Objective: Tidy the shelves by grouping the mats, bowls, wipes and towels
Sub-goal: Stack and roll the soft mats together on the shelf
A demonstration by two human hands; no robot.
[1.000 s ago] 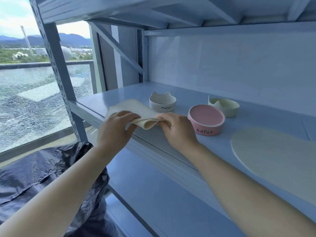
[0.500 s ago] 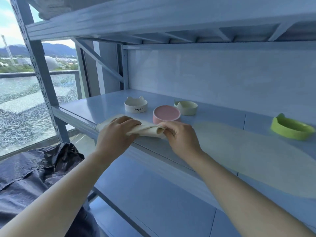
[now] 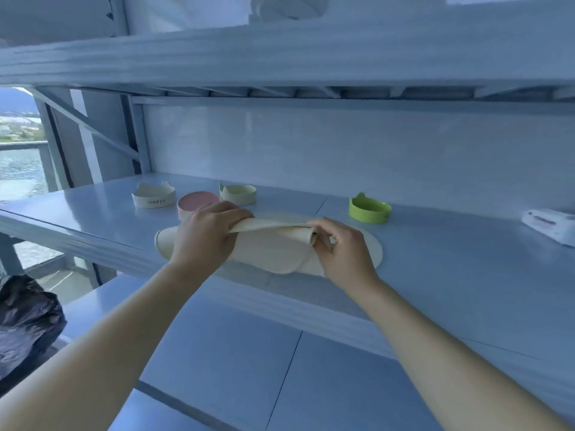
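Observation:
My left hand [image 3: 207, 236] and my right hand [image 3: 343, 248] both grip a folded cream mat [image 3: 270, 244], held just over a second flat cream mat [image 3: 373, 248] that lies on the middle shelf [image 3: 451, 275]. Behind the mats stand a white bowl marked "Happy" [image 3: 153, 195], a pink bowl [image 3: 196, 203] partly hidden by my left hand, and a cream bowl with ears [image 3: 238, 193]. A green bowl with ears [image 3: 369, 209] sits further right. A white pack of wipes [image 3: 549, 225] lies at the far right of the shelf.
The upper shelf [image 3: 280, 54] overhangs close above, with something white [image 3: 286, 6] on it. A lower shelf [image 3: 249, 368] runs below my arms. A dark plastic bag [image 3: 25, 318] lies at the lower left beside a window.
Both hands have carried the folded mat to the right along the shelf, from in front of the bowls to over the flat mat. The view has swung right, showing the green bowl and wipes.

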